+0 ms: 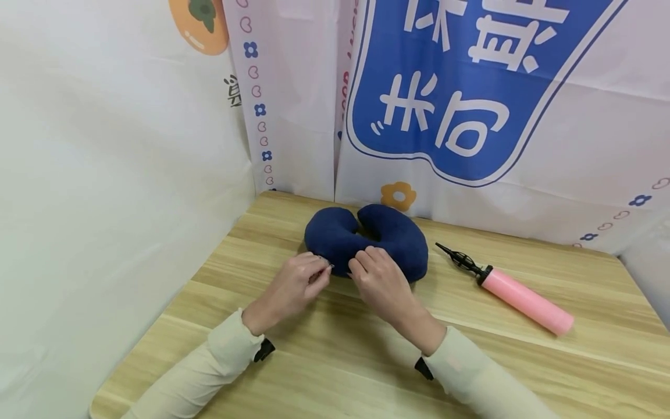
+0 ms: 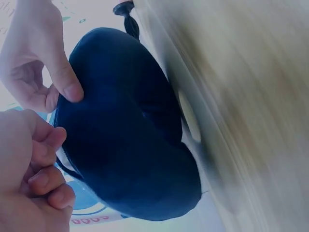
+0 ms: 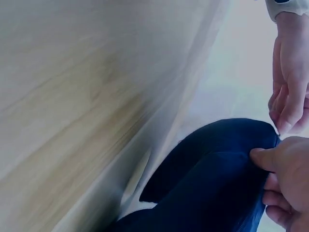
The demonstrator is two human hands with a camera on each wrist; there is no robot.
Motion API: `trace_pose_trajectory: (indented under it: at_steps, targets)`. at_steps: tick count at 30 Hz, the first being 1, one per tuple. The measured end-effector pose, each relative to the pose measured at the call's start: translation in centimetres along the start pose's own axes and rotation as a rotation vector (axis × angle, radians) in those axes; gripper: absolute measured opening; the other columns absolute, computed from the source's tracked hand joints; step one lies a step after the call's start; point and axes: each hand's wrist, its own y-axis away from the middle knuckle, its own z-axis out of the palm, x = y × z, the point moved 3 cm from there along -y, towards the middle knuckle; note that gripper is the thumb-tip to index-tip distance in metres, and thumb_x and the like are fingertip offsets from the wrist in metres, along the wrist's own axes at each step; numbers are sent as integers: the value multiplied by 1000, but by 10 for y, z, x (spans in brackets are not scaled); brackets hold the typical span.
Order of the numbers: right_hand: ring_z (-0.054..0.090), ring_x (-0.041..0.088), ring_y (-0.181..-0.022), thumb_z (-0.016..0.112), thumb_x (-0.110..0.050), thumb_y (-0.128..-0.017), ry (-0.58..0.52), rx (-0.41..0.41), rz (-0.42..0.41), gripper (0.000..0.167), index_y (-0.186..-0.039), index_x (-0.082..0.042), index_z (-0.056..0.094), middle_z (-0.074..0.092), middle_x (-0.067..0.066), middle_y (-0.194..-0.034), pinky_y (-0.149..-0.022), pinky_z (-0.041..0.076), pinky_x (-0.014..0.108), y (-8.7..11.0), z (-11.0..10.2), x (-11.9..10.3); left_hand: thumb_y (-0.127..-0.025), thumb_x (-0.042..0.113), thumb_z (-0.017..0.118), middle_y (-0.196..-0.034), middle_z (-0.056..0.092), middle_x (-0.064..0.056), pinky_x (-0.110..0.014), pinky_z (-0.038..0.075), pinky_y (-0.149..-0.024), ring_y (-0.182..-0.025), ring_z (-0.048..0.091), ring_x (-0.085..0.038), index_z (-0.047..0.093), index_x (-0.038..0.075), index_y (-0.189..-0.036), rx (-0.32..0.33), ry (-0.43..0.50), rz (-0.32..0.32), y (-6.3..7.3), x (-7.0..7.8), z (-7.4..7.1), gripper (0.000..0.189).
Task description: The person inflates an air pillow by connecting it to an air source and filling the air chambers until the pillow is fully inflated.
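Note:
A navy blue U-shaped neck pillow (image 1: 400, 238) rests on the wooden table, its opening toward the back wall. At its near edge, my left hand (image 1: 295, 282) pinches a small shiny piece that looks like a zipper pull. Curled fingers of that left hand (image 2: 34, 179) also show in the left wrist view, beside a thin dark loop (image 2: 68, 169) on the pillow's edge. Just to the right, my right hand (image 1: 382, 282) grips the pillow's near edge, thumb (image 3: 263, 158) against the fabric. Fingers hide part of that edge.
A pink hand pump (image 1: 526, 299) with a black nozzle lies on the table (image 1: 335, 361) to the right of the pillow. Behind the table hangs a printed white and blue cloth (image 1: 445, 145). A white sheet (image 1: 115, 174) covers the left side.

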Motion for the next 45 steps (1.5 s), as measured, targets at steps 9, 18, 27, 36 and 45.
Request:
trace_pose_trajectory:
  at_steps: [9,18,27,36,45]
  targets:
    - [49,19,-74,85,-5,-85,-184,16,-78,17,-88,-4,69,59,5,-82,-76,51,32,23,3,12,-95,-1,69,-60,47,7,-17,34,-55,-59,36,-1,57,12,-68,-69,-33,-64,6,-17,-9,33]
    - [61,18,-81,96,-10,-73,-277,-4,-147,30,-92,-8,73,68,1,-88,-81,56,33,52,-11,28,-106,20,66,-74,67,5,-19,45,-60,-60,47,2,78,9,-93,-552,126,-198,6,-34,-6,20]
    - [73,26,-93,77,-21,-98,-413,-331,503,18,-105,-5,77,78,8,-99,-81,60,49,77,-34,99,-111,24,54,-103,75,-20,-29,57,-72,-87,74,-32,70,-5,-118,-395,222,-711,1,-112,-16,35]
    - [70,15,-78,59,-46,-107,-526,-590,944,47,-106,-4,80,79,4,-89,-80,59,43,105,-6,105,-112,33,51,-104,74,-15,-41,60,-87,-97,73,-32,70,-4,-127,-337,433,-940,6,-129,18,44]
    - [72,33,-104,48,-39,-110,-552,-574,1040,50,-131,1,70,76,19,-116,-91,57,50,99,4,126,-111,28,54,-91,73,-21,-29,53,-65,-83,72,-33,73,0,-93,-411,342,-781,7,-80,15,37]
